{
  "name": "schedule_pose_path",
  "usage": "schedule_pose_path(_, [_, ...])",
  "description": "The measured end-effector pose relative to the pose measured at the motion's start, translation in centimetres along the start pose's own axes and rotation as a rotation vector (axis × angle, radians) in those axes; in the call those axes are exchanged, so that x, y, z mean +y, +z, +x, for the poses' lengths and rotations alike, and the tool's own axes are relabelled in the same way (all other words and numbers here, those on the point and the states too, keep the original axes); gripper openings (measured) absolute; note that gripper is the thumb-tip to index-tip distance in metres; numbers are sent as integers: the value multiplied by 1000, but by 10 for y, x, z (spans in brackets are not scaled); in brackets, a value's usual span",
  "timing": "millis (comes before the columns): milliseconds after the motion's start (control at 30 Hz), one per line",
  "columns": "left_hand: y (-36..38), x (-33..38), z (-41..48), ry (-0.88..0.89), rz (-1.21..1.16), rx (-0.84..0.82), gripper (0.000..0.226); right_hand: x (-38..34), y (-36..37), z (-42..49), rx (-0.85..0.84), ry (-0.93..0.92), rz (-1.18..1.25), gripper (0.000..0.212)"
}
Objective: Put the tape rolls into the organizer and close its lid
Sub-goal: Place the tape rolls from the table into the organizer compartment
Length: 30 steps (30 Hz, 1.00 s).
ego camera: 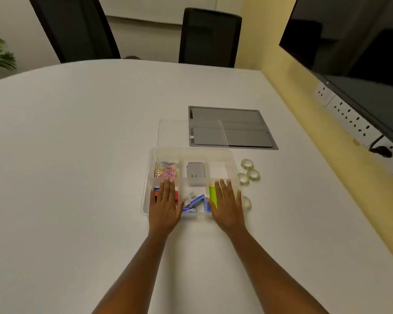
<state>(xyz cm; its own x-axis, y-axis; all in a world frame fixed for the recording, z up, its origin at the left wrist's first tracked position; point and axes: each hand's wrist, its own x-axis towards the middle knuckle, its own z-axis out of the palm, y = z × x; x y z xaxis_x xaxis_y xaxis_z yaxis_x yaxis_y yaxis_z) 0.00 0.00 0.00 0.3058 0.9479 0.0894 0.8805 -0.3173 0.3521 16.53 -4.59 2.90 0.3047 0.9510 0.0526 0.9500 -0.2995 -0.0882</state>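
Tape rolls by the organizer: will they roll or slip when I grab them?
The tape rolls lie flat, so they probably won't roll unless tipped on edge. They look small, glossy and clear: likely light, maybe slippery. The three beyond the right hand sit close, so one may nudge another.

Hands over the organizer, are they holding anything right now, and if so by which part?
Nothing is held. The left hand and right hand lie flat, fingers spread, over the open organizer; the tape rolls sit untouched on the table.

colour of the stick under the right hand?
Bright yellow-green stick, in the organizer's near-right compartment; head view, partly covered by the right hand.
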Motion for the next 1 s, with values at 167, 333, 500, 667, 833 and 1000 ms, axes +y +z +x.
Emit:
schedule_pose_path(167, [6, -7, -1, -43, -31, -22, 86, 2, 23, -9, -51, 51, 39, 84])
schedule_pose_path(333, [13, -11, 0, -19, -77, -20, 93, 0, 27, -12, -95, 94, 36, 81])
schedule_pose_path(500, [15, -12, 0, -21, -96, -27, 99, 0, 28, -12, -86, 93, 43, 81])
schedule_pose_path(667, [18, -13, 0, -32, -102, -50, 103, 0, 24, -13, -128, 100, 60, 81])
schedule_pose_path(833, [15, -12, 0, -29, -95, -64, 107, 1, 23, -12, -132, 91, 37, 81])
schedule_pose_path(1000, [10, -5, 10, -61, -98, -116, 118, 5, 21, -12, -147, 37, 39, 68])
